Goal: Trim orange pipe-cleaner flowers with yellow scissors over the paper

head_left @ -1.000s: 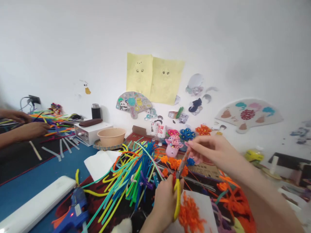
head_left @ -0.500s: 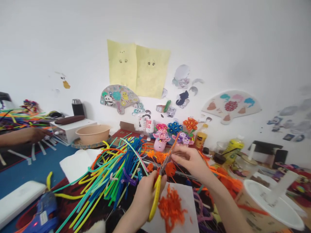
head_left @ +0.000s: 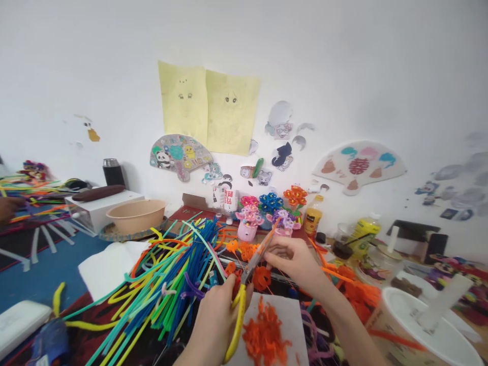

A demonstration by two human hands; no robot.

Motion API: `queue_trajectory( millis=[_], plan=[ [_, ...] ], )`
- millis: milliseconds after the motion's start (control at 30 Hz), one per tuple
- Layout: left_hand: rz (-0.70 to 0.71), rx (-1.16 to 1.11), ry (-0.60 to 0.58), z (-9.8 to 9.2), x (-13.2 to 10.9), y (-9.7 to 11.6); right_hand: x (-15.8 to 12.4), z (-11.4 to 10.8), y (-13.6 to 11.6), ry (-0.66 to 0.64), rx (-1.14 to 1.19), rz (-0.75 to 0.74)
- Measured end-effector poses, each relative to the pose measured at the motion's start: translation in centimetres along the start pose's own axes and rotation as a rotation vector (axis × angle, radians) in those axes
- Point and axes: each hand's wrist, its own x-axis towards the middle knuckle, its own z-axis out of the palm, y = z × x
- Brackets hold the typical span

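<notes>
Left hand [head_left: 215,323] grips yellow scissors [head_left: 238,317]; right hand [head_left: 293,262], fingers curled, hovers above an orange pipe-cleaner flower [head_left: 261,278].

The blue counter [head_left: 49,264] carries a dark patterned cloth [head_left: 89,325], where a big heap of pipe cleaners [head_left: 168,290] in blue, green, yellow and orange sprawls beside a white sheet of paper [head_left: 110,269] and a blue hot glue gun [head_left: 49,343]. Just past the heap, a tan bowl [head_left: 135,216] sits on a round woven mat [head_left: 114,234] next to a white box [head_left: 99,208]. Nearer the front, a white card [head_left: 293,325] holds a pile of orange pipe-cleaner pieces [head_left: 265,330], and a pink pot of pipe-cleaner flowers [head_left: 247,231] stands behind it.
</notes>
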Motion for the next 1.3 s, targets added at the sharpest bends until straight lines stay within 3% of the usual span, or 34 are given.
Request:
queue_trajectory(
  millis=[133, 367, 933, 1167, 1300],
  plan=[
    [-0.025, 0.161, 0.013, -0.6, -0.1, 0.3, 0.0, 0.2, 0.4, 0.038, -0.083, -0.028],
    [-0.022, 0.24, 0.039, -0.8, -0.3, 0.4, -0.1, 0.4, 0.2, 0.067, -0.155, -0.062],
    [0.004, 0.245, 0.01, -1.2, -0.3, 0.3, -0.5, 0.4, -0.6, 0.103, -0.156, -0.022],
    [-0.049, 0.157, -0.08, -1.5, -0.5, 0.9, -0.7, 0.4, -1.0, 0.12, -0.175, -0.034],
    [0.014, 0.149, -0.065, -1.0, -0.5, 0.5, -0.8, 0.5, -1.1, 0.13, -0.162, -0.043]
  ],
)
